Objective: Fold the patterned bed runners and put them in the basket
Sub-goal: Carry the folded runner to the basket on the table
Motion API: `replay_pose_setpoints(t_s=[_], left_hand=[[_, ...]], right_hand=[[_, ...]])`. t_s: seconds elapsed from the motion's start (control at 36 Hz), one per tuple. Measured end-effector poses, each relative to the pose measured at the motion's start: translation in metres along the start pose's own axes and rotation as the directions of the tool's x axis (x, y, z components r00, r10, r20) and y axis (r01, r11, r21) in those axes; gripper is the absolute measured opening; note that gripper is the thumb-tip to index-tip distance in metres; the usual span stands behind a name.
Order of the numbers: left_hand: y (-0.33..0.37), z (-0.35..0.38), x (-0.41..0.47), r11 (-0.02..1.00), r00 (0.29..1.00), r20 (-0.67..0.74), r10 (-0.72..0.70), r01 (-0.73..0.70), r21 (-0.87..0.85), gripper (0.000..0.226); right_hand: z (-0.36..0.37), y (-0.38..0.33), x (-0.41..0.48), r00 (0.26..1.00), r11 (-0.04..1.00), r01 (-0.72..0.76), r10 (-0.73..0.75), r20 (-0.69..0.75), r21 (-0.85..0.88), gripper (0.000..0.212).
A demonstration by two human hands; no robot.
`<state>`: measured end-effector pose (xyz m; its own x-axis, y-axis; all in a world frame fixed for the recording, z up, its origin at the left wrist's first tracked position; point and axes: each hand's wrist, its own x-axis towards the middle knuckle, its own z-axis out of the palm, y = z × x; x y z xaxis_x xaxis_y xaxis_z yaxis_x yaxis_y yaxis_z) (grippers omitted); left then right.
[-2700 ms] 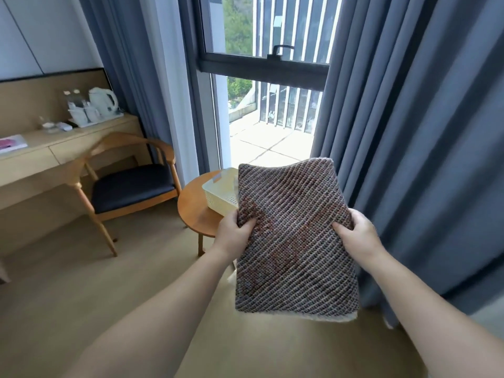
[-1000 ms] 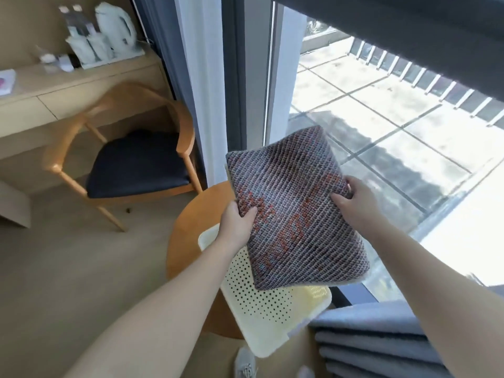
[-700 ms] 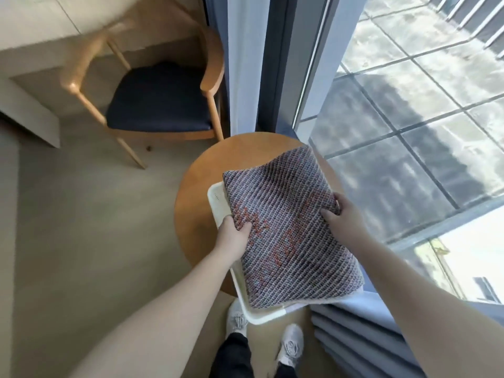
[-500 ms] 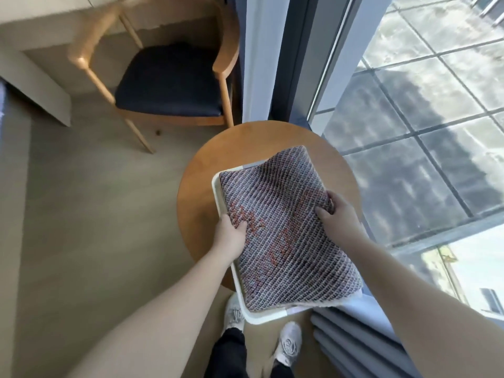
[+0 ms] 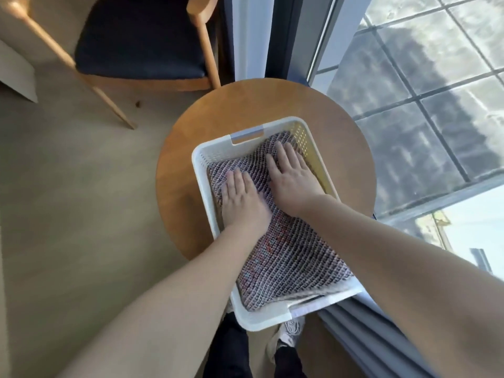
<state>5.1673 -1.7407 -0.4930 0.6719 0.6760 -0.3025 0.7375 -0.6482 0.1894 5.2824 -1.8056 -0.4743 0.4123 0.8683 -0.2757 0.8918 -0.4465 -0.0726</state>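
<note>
Both hands lie flat and palm-down on the folded runner (image 5: pixel 283 249), fingers extended and only slightly spread, gripping nothing. Left hand (image 5: pixel 242 200) rests near the runner's left edge; right hand (image 5: pixel 293 181) lies just beside it, reaching farther toward the far right corner. Runner sits inside the white basket (image 5: pixel 203 186), filling most of its floor, with its near end riding up against the near wall. Basket stands on the round table (image 5: pixel 218 113), its near end overhanging the table's near edge. Flat palms, judged from their placement, serve to press the thick fold down so that it settles below the rim and does not spring open. Forearms run in from the near side, converging over the basket, wrists nearly straight; weight appears to be carried downward through the palms. Chair (image 5: pixel 141 36) stands at far left, window (image 5: pixel 422 91) at right. Whether other runners lie beneath cannot be told
</note>
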Motion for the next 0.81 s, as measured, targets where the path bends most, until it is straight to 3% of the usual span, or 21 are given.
replay_pose_setpoints(t_s=[0.19, 0.31, 0.5, 0.64, 0.81], left_hand=[[-0.013, 0.046, 0.012, 0.993, 0.996, 0.032, -0.086, 0.083, 0.078, 0.067], [-0.018, 0.060, 0.011, 0.983, 0.992, 0.026, -0.123, 0.118, 0.142, 0.066], [-0.004, 0.061, -0.028, 0.997, 0.997, 0.038, -0.071, 0.069, 0.042, 0.064], [0.000, 0.065, -0.074, 0.996, 0.994, 0.075, -0.081, 0.077, 0.044, 0.066], [0.000, 0.077, -0.073, 0.995, 0.992, 0.085, -0.097, 0.093, 0.045, 0.067]], right_hand=[[0.047, 0.023, 0.026, 0.997, 0.987, -0.015, 0.026, 0.066, -0.162, 0.068], [0.064, 0.035, 0.021, 0.997, 0.992, -0.010, 0.020, 0.077, -0.125, 0.066], [0.069, 0.019, -0.050, 0.996, 1.000, -0.018, 0.017, 0.084, 0.011, 0.073], [0.073, 0.014, -0.109, 0.986, 0.999, 0.028, -0.021, 0.167, -0.038, 0.078], [0.093, 0.027, -0.106, 0.967, 0.992, 0.078, -0.050, 0.249, -0.102, 0.079]])
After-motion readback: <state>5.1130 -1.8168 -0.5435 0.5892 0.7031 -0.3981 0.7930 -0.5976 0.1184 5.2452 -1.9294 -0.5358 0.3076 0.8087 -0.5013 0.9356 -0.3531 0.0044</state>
